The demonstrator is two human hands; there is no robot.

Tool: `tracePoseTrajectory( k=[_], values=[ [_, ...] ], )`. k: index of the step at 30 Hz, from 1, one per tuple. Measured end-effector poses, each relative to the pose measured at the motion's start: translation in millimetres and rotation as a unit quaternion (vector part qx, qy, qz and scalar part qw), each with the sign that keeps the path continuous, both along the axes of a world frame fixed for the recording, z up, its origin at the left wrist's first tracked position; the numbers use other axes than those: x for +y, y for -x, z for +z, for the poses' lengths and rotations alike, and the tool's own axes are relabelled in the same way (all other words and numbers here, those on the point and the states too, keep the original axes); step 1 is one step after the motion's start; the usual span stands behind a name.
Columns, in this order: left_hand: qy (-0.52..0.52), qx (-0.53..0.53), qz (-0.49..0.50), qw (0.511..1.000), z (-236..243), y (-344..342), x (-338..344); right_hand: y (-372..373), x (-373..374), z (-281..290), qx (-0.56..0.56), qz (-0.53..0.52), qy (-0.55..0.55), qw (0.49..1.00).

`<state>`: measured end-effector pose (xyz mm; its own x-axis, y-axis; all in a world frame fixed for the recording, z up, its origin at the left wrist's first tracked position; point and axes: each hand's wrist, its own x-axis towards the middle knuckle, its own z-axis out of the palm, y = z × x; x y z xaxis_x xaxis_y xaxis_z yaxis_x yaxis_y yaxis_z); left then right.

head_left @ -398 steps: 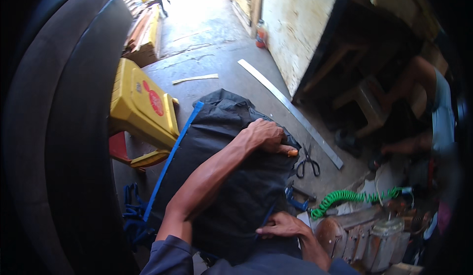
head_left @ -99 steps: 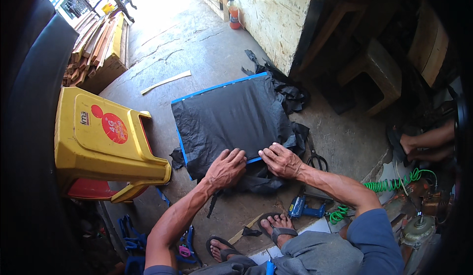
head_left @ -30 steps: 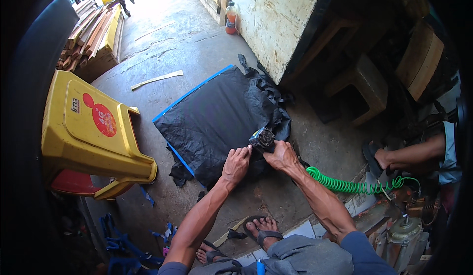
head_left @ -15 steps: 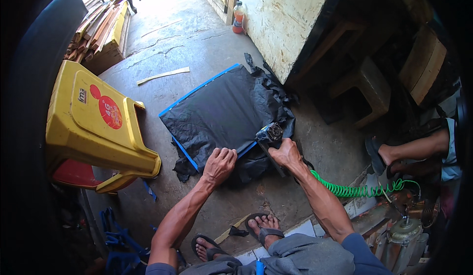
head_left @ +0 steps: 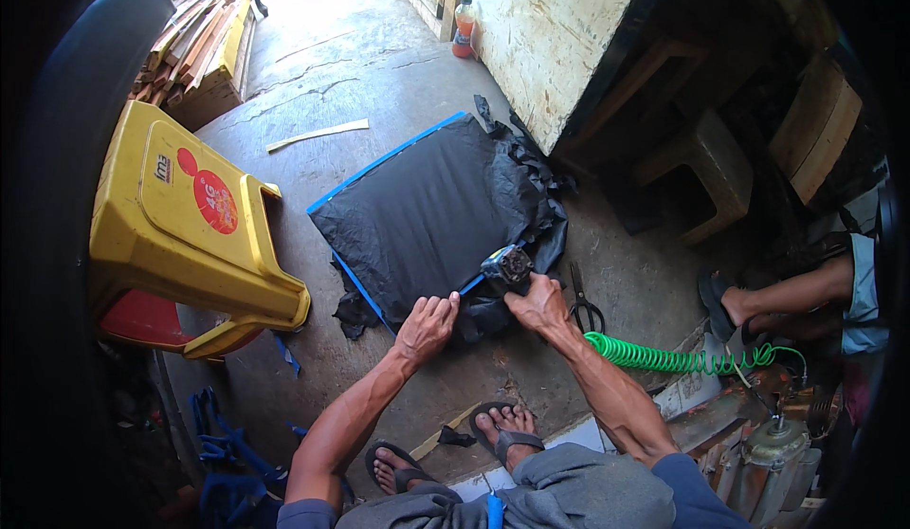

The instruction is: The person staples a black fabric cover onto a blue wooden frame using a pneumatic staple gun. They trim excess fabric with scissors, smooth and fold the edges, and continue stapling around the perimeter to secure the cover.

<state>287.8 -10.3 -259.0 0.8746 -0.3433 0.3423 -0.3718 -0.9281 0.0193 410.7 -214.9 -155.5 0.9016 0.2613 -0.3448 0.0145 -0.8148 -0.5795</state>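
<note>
My right hand (head_left: 538, 303) closes around a staple gun (head_left: 506, 265) at the near edge of a black-covered, blue-edged panel (head_left: 408, 216) lying on the grey floor (head_left: 294, 178). My left hand (head_left: 426, 328) rests farther left along that edge, fingers bent and close together; whether they pinch the covering, I cannot tell. Scissors (head_left: 589, 318) and a coiled green hose (head_left: 664, 358) lie beside my right forearm; a yellow stool (head_left: 171, 216) is to the panel's left.
</note>
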Motion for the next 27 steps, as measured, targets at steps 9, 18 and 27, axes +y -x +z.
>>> tracePoseTrajectory(
  k=[9, 18, 27],
  values=[
    [0.018, 0.014, -0.001, 1.000, -6, -1, 1, 38, 16, -9, 0.005, 0.057, -0.006, 0.998],
    [0.025, -0.018, 0.007, 0.999, -4, -2, 2, 22, 10, -9, 0.000, 0.010, -0.036, 0.999],
    [0.017, -0.006, 0.021, 1.000, -2, 2, 2, 10, 12, -6, -0.003, 0.017, -0.011, 1.000]
  ],
)
